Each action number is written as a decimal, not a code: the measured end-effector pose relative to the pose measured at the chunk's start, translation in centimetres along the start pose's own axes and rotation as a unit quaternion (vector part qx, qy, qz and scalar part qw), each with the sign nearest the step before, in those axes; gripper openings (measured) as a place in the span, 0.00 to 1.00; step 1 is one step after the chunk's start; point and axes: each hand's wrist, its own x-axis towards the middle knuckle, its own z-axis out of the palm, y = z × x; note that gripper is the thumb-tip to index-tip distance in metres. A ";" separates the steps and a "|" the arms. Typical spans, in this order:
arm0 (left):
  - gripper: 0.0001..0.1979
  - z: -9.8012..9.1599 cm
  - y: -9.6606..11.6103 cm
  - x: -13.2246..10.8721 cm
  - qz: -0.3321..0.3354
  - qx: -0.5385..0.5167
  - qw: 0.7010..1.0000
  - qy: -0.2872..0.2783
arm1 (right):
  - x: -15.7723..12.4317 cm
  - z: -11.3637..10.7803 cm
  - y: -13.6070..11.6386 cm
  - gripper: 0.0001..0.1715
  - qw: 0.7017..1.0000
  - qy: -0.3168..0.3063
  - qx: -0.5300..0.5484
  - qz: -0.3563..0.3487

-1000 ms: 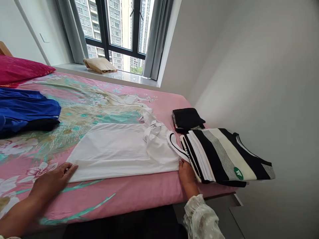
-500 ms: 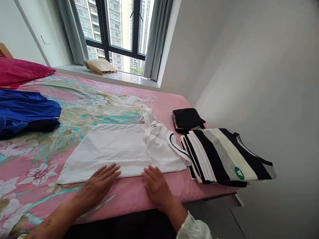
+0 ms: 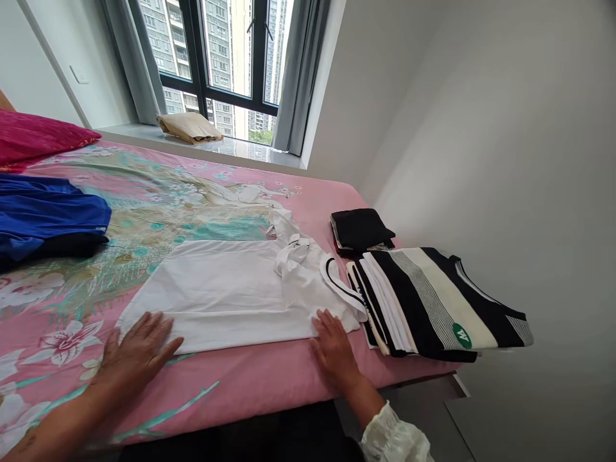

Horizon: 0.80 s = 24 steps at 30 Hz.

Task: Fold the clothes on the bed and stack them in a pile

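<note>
A white shirt [image 3: 231, 282] with dark trim at its collar lies on the bed, its long near edge running between my hands. Its body is spread fairly flat, while the collar end on the right is bunched up. My left hand [image 3: 137, 350] rests flat on the shirt's near left corner, fingers spread. Near the collar end, my right hand [image 3: 334, 350] lies flat on the near edge with its fingers stretched out. Neither hand grips the cloth. Just right of the collar is a stack of folded striped shirts [image 3: 423, 295], the top one black, cream and grey with a green round patch.
Behind the stack sits a folded black garment [image 3: 360, 228]. Blue clothing [image 3: 48, 215] and a red pillow [image 3: 43, 138] lie at the left of the flowered pink bed [image 3: 269, 378]. A beige folded bundle [image 3: 190, 127] is on the window sill; a wall rises at right.
My hands have moved apart along the near edge of the white shirt, the left one to its left corner, the right one toward the collar end. The view has shifted slightly.
</note>
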 end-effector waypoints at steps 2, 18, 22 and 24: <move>0.21 -0.9 3.5 1.5 0.030 -0.057 0.998 0.004 | 0.4 0.0 -2.0 0.18 0.998 0.012 0.043 -0.052; 0.25 3.2 25.7 17.6 -0.207 -0.644 0.731 -0.081 | 1.5 0.3 -2.7 0.28 0.987 -0.094 0.085 -0.098; 0.20 3.7 26.2 17.3 -0.204 -0.678 0.706 0.012 | 1.5 0.8 -1.8 0.29 0.987 -0.101 0.082 -0.090; 0.18 4.1 26.2 17.4 -0.217 -0.676 0.703 0.032 | 1.5 0.9 -1.6 0.30 0.989 -0.097 0.078 -0.076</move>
